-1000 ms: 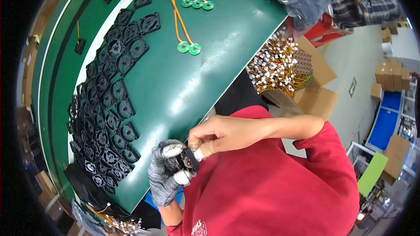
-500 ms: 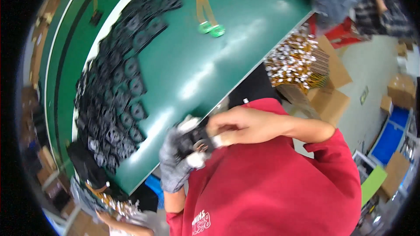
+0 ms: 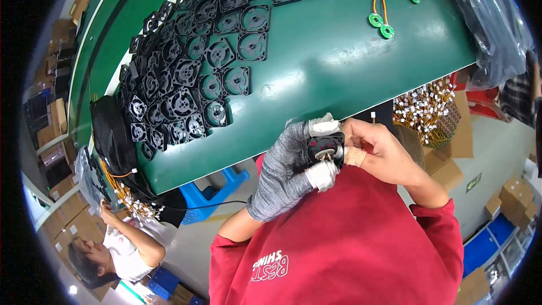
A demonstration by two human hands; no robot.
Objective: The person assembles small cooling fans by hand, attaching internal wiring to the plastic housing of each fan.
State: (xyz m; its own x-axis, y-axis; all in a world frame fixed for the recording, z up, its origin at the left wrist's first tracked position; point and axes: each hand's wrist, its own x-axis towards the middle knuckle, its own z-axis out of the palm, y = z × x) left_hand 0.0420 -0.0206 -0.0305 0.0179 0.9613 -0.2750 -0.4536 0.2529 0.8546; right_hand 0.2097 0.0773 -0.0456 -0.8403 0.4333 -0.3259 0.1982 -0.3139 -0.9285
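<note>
My left hand (image 3: 282, 166), in a grey glove with white-wrapped fingertips, grips a small square black fan frame (image 3: 315, 148) in front of my chest. A round part with a metallic look (image 3: 326, 155) sits in the frame's middle. Bare apart from tape on its fingers, my right hand (image 3: 381, 149) is closed in a pinch at the frame's right edge. What its fingertips hold, if anything, is hidden.
Many black fan frames (image 3: 236, 81) cover the left of the green table (image 3: 316, 79). Green ring-shaped boards (image 3: 387, 31) with orange wires lie at the far right. A box of white-plugged wires (image 3: 429, 104) stands beyond the edge. A co-worker (image 3: 121, 243) is at lower left, near a blue stool (image 3: 214, 195).
The view has swung, so the table, my hands and the frame appear farther right. More of the co-worker shows. My left hand keeps hold of the fan frame, and my right stays beside it.
</note>
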